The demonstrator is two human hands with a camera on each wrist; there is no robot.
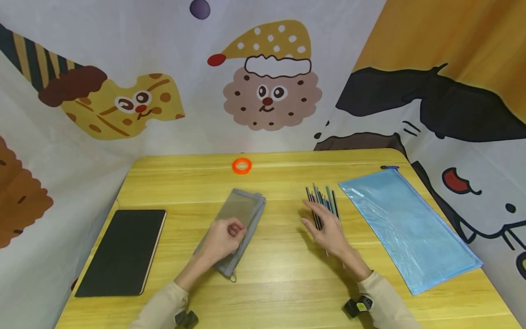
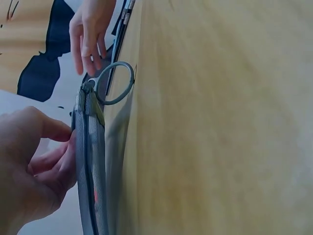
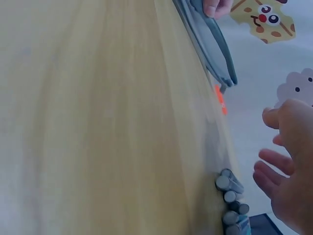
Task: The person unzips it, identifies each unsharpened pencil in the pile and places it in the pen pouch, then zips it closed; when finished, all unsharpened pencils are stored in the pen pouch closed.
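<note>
My left hand (image 1: 223, 238) is over a grey mesh zip pencil case (image 1: 242, 203), and in the left wrist view its thumb and fingers pinch the upper face of the case (image 2: 93, 161). A round pull ring (image 2: 132, 81) hangs at the near end of the zip. Over to the right, several pencils (image 1: 330, 197) lie in a bunch on the table. My right hand (image 1: 330, 234) hovers above them with fingers spread, partly hiding them. Seen from the right wrist, the pencil ends (image 3: 230, 197) sit below that hand, apart from its fingers.
A black notebook (image 1: 123, 251) lies at the left of the wooden table (image 1: 283, 288). An orange roll of tape (image 1: 242, 172) is at the back. On the right lies a blue zip document bag (image 1: 407, 228). A printed curtain (image 1: 197, 123) hangs behind the table.
</note>
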